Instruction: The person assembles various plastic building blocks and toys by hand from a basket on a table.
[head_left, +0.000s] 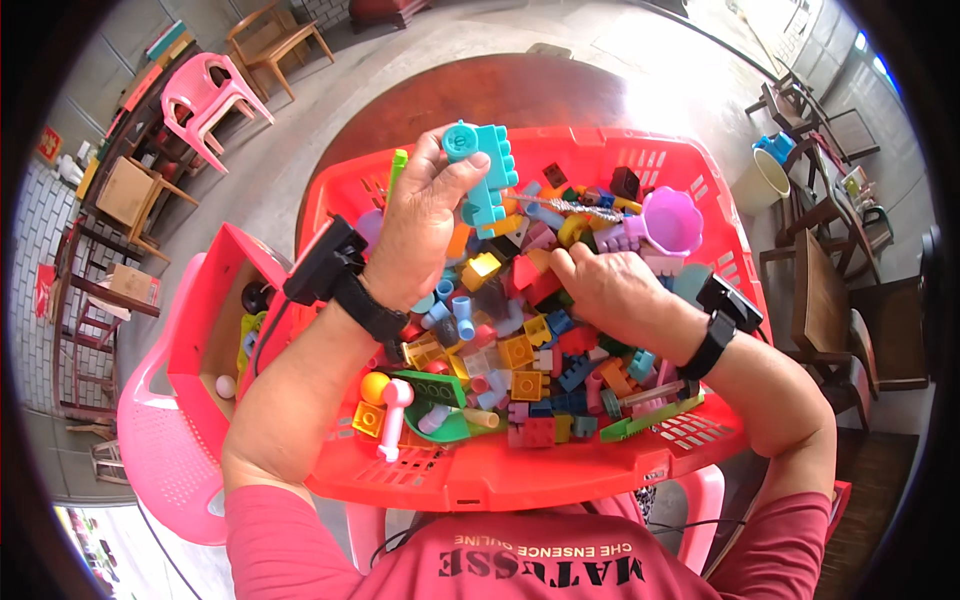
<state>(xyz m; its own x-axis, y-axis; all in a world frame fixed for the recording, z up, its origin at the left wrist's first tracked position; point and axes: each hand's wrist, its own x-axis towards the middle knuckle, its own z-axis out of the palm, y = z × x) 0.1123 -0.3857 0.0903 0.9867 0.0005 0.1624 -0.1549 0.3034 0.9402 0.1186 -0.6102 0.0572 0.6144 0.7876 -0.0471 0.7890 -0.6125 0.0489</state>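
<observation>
Raised over the far left part of the basket, my left hand [425, 215] is closed on a teal toy building block [490, 175] with studs down one side and a round end. My right hand [615, 290] is over the pile, its fingers curled down among the pieces beside a red block [540, 282]. What those fingertips hold, if anything, is hidden. Loose blocks of many colours fill the red plastic basket [470, 485]. A purple flower-shaped cup [670, 222] lies beyond my right hand, next to a silvery twisted strand [575, 207].
The basket stands against a round brown table [440, 100]. At left, a red box [205, 340] holds a few toys on a pink chair [160, 460]. A pink toy hammer-like piece [394, 420] and orange ball [374, 387] lie at the basket's near left. Wooden chairs [808, 290] stand at right.
</observation>
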